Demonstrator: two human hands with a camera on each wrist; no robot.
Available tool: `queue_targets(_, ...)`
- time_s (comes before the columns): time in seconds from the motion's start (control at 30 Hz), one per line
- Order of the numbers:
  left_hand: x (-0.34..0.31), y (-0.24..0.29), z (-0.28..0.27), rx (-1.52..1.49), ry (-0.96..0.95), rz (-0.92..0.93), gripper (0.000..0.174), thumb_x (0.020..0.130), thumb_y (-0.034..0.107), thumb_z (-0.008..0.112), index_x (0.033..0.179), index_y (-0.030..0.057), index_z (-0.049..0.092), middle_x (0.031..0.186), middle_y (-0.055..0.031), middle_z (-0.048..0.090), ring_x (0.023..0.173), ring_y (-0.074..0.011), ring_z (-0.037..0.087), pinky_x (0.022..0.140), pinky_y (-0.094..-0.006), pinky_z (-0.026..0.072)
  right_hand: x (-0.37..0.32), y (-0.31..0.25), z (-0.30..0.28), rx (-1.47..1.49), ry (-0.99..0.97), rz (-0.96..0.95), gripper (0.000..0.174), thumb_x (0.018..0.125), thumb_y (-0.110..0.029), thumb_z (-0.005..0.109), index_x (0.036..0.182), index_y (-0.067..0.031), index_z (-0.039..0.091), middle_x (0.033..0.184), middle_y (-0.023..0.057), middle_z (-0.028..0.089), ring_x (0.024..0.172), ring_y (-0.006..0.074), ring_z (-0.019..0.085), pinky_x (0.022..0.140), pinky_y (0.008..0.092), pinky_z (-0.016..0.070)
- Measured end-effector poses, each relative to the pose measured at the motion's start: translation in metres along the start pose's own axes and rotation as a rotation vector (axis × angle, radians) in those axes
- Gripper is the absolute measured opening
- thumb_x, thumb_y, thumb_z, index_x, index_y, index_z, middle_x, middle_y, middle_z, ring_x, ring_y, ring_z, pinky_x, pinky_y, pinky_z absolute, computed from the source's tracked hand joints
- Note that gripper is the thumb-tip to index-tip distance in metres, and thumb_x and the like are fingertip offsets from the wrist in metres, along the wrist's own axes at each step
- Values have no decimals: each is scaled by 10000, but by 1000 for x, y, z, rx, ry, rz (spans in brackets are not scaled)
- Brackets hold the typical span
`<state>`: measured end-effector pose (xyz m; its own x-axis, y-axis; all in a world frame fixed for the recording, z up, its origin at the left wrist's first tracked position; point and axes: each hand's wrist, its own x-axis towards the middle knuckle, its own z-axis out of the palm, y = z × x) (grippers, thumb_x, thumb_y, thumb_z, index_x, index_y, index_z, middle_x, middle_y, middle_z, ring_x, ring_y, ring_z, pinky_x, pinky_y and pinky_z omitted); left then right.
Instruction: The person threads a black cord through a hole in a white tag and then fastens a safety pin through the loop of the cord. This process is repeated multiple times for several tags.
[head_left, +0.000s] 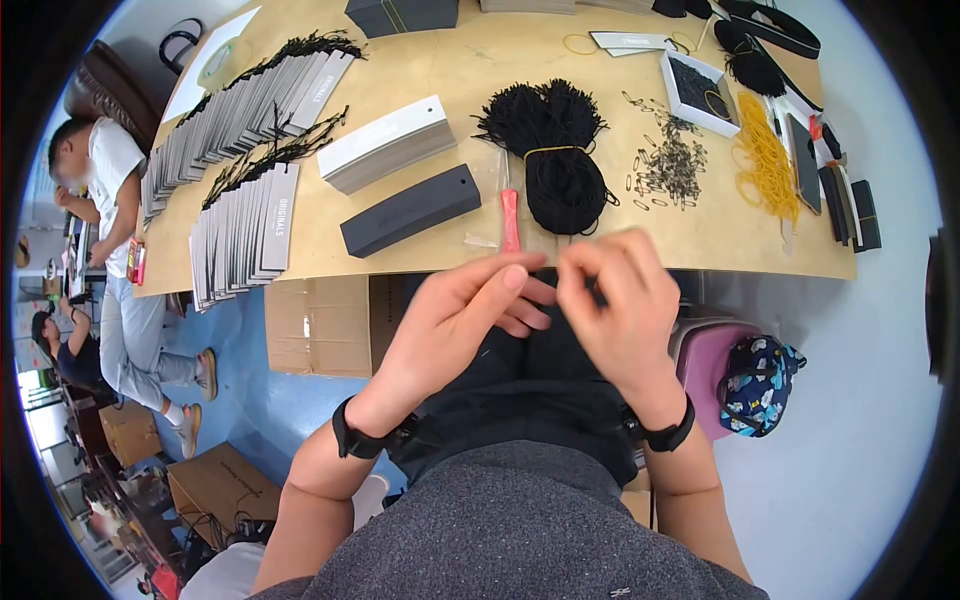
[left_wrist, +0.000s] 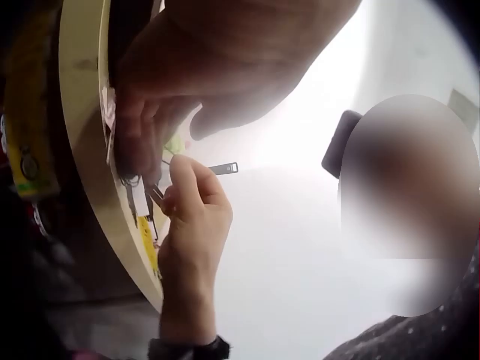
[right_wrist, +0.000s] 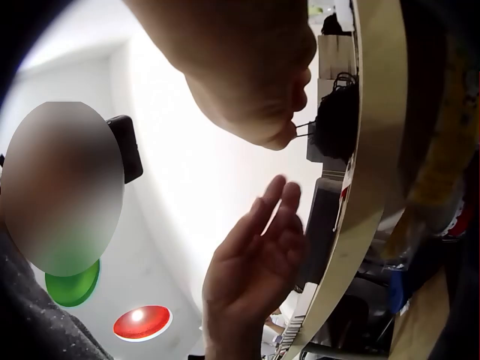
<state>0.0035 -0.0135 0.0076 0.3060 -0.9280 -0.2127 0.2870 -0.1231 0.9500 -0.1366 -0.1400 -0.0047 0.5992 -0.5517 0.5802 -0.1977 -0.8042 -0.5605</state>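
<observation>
In the head view my left hand [head_left: 460,315] is held over my lap at the table's front edge, its fingers fairly straight and nothing in its grasp. Close beside it, my right hand [head_left: 625,310] has its thumb and fingers pinched together. A small dark wire piece, looking like a safety pin [right_wrist: 302,130], sticks out from the right fingertips in the right wrist view. Just beyond the hands lies a bundle of black cords [head_left: 565,190] tied with a yellow band. To its right is a loose pile of safety pins [head_left: 672,170].
Left on the table [head_left: 440,255] are rows of grey tags [head_left: 245,235] with black strings, a pale stack of tags [head_left: 385,145] and a dark stack [head_left: 410,212]. A red-handled tool [head_left: 510,222] lies near the edge. Rubber bands [head_left: 768,165] and a white box [head_left: 735,128] sit right.
</observation>
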Motion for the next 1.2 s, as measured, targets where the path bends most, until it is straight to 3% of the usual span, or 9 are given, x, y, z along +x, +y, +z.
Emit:
queue_targets(0.07, 9, -7, 4, -263, -99, -165, 478, 1077, 312, 424, 1312, -84, 550, 1116, -146, 686, 980, -186, 670, 868, -342, 536, -8, -7, -2, -18, -30, -245, 216, 690, -40, 765, 871, -62, 648, 798, 56, 554, 664, 232, 593, 554, 345, 475)
queue_targets(0.17, 19, -3, 1, -366, -98, -309, 458, 1073, 304, 433, 1312, -66, 558, 1089, -131, 692, 991, -191, 665, 888, -338, 524, -19, -18, -9, 44, -174, -393, 191, 697, -84, 702, 879, -50, 652, 781, 49, 532, 665, 194, 577, 550, 304, 452)
queue_targets(0.37, 23, -10, -4, -408, -63, -288, 340, 1038, 218, 534, 1231, -49, 620, 859, -43, 643, 708, -91, 521, 657, -234, 437, -42, -33, -3, 137, -418, -481, 163, 718, -115, 691, 850, -46, 626, 739, 35, 426, 648, 177, 523, 558, 294, 434)
queue_targets(0.47, 16, -11, -3, -345, -37, -261, 294, 1031, 199, 549, 1166, -40, 655, 804, -15, 610, 661, -61, 439, 601, -211, 366, -43, -32, 0, 314, -366, -325, 217, 776, -211, 764, 883, -64, 646, 767, 39, 495, 666, 187, 574, 550, 306, 458)
queue_targets(0.57, 6, -11, -2, -253, -4, -217, 272, 1029, 191, 543, 1121, -34, 666, 773, 1, 583, 641, -50, 405, 574, -198, 318, -32, -22, -9, 324, -212, -169, 189, 805, -125, 774, 952, -61, 676, 782, 42, 564, 637, 169, 595, 538, 288, 463)
queue_targets(0.63, 0, -9, -3, -205, -3, -191, 261, 1028, 185, 541, 1099, -29, 673, 754, 8, 572, 637, -44, 404, 566, -190, 304, -15, -17, -27, 364, -161, 301, 157, 856, -65, 738, 996, -34, 676, 787, 38, 569, 636, 110, 572, 553, 250, 440)
queue_targets(0.7, -5, -5, -4, -179, -19, -195, 245, 1017, 187, 568, 1055, -11, 707, 720, 19, 575, 651, -34, 466, 580, -189, 324, -10, -2, -28, 528, -205, 393, 186, 894, -48, 701, 1075, -24, 665, 811, 22, 579, 664, 68, 541, 596, 216, 420)
queue_targets(1.07, -14, 1, -4, -86, 21, -168, 233, 1013, 184, 576, 1028, -1, 717, 719, 39, 547, 684, -45, 463, 611, -196, 358, 3, 6, -35, 900, -454, 643, 200, 919, -83, 693, 1090, 11, 646, 878, 20, 644, 704, 61, 544, 644, 222, 455)
queue_targets(1.2, -14, -1, -4, -79, 19, -160, 233, 1013, 184, 575, 1035, 1, 718, 728, 38, 554, 685, -42, 462, 614, -195, 362, -4, 7, -33, 703, -492, 444, 93, 879, -68, 721, 932, -18, 663, 787, -3, 614, 673, 58, 542, 614, 226, 439)
